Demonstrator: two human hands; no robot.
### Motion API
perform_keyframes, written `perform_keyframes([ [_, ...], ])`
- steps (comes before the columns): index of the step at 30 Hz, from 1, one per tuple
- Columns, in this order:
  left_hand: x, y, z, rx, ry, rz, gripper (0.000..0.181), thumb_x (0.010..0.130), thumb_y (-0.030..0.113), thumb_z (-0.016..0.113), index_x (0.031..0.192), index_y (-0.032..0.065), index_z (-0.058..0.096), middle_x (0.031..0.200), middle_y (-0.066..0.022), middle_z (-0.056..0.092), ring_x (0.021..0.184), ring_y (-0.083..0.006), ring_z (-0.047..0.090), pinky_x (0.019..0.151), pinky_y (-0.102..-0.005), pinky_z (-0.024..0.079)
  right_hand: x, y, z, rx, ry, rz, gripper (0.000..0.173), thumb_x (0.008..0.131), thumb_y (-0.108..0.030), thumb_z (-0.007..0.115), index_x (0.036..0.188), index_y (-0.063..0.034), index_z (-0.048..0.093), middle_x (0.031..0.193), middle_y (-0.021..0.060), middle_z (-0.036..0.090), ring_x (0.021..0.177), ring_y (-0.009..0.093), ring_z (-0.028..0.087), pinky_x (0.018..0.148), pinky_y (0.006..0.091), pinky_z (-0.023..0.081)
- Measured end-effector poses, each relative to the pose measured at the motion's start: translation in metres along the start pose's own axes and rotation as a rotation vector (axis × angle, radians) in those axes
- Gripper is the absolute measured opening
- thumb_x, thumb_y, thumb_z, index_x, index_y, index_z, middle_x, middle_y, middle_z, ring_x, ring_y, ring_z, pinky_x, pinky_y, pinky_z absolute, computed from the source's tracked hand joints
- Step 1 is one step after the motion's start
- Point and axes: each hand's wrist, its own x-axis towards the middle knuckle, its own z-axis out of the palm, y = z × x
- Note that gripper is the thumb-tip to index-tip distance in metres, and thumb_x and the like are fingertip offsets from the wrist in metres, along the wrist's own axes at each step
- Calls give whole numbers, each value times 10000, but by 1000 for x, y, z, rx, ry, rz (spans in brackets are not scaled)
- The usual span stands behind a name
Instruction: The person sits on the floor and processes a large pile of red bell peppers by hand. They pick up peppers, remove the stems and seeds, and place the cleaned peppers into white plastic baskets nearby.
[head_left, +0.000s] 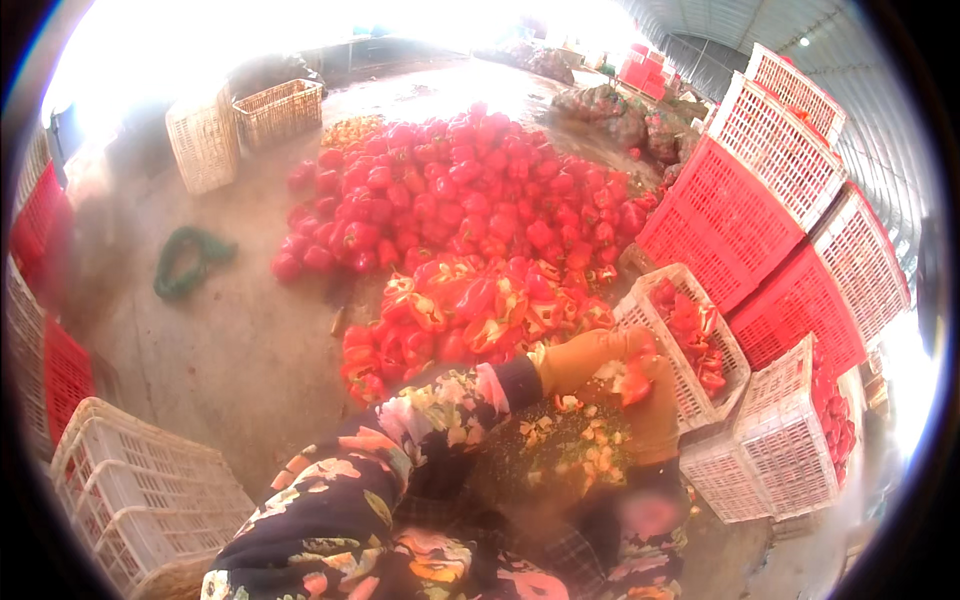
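My left hand (589, 358), in an orange-brown glove, reaches in from the left beneath a floral sleeve. Its fingertips meet my right hand (658, 412), gloved alike, at a red bell pepper piece (636, 384). The right hand is closed around this piece. Whether the left fingers grip it too is hidden. Pale pepper cores and seeds (592, 446) lie scattered over my lap below the hands. Just beyond my left forearm is a heap of cut-open red bell peppers (480, 304). A pale plastic crate (694, 409) holding red pepper pieces stands right beside the right hand.
Whole red bell peppers (465, 191) form a big pile on the concrete floor. Stacked red and white crates (739, 202) rise at the right, near another filled crate (784, 442). A white crate (150, 502) stands lower left. Green netting (187, 262) lies on the floor.
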Motion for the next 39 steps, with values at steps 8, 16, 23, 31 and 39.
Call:
perform_keyframes([
  [8,25,-23,-20,324,-37,216,236,1036,255,670,1107,34,709,858,15,660,767,-42,585,675,-250,497,17,-4,-38,-159,-142,-137,407,923,-203,624,1277,-2,632,1027,51,641,827,119,598,722,247,489],
  [16,55,-65,-29,1289,100,323,250,950,299,688,1046,70,717,871,-96,708,807,-215,686,728,-355,541,32,-5,-80,-946,154,-584,467,853,-125,764,1268,34,620,1112,83,656,970,151,629,875,301,528],
  [23,70,-103,-15,1894,419,546,347,917,329,701,1195,123,694,1098,-115,721,924,-290,710,808,-417,565,18,-11,-110,-842,499,-840,466,839,-150,796,1242,29,646,1162,90,653,1039,165,623,912,316,515],
  [31,93,-88,23,-354,167,88,368,1021,506,596,1144,165,659,881,17,625,753,-130,593,661,-298,496,9,5,-117,-801,15,-328,353,867,-60,743,1210,-13,673,1049,92,694,985,192,661,893,343,528],
  [39,125,-104,38,572,131,627,249,977,324,651,1076,96,672,869,-26,628,772,-147,599,669,-340,479,-13,-21,-141,-466,10,-503,317,998,-217,649,1258,-37,647,914,-20,651,841,85,603,723,208,500],
])
